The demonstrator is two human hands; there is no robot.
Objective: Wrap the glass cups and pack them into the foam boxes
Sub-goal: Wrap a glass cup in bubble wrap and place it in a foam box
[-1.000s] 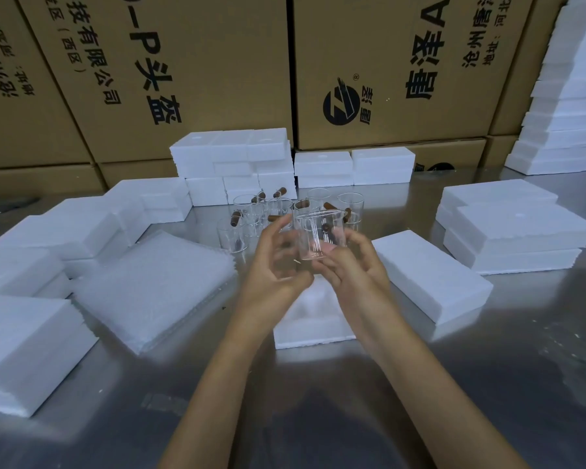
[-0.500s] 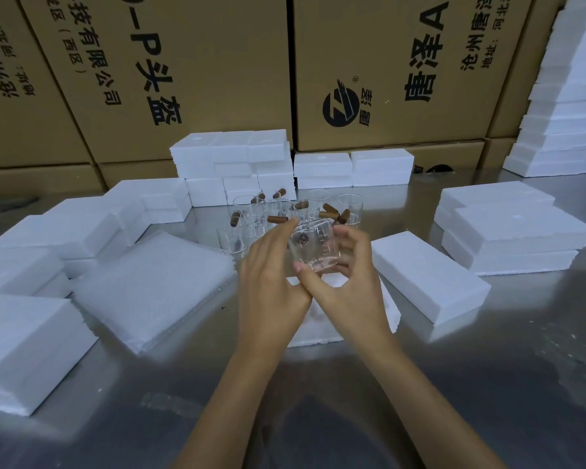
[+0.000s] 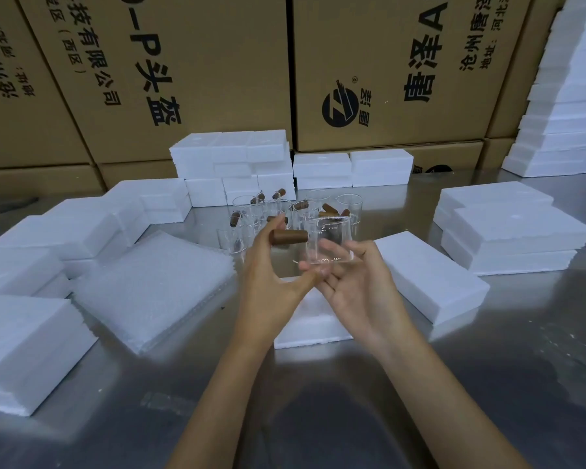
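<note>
On a steel table (image 3: 487,384) before cartons (image 3: 217,62), the left hand (image 3: 271,286) pinched the cup (image 3: 329,242) by its brown handle (image 3: 290,237); the right hand (image 3: 359,292), fingers spread, cradled its glass. A foam box (image 3: 312,326) lay under both hands, more cups (image 3: 251,211) beyond them

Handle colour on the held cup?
Dark brown handle, clear glass cup; head view.

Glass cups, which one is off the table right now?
The glass cup held between both hands, brown handle pointing left; the other cups stand on the table behind it.
</note>
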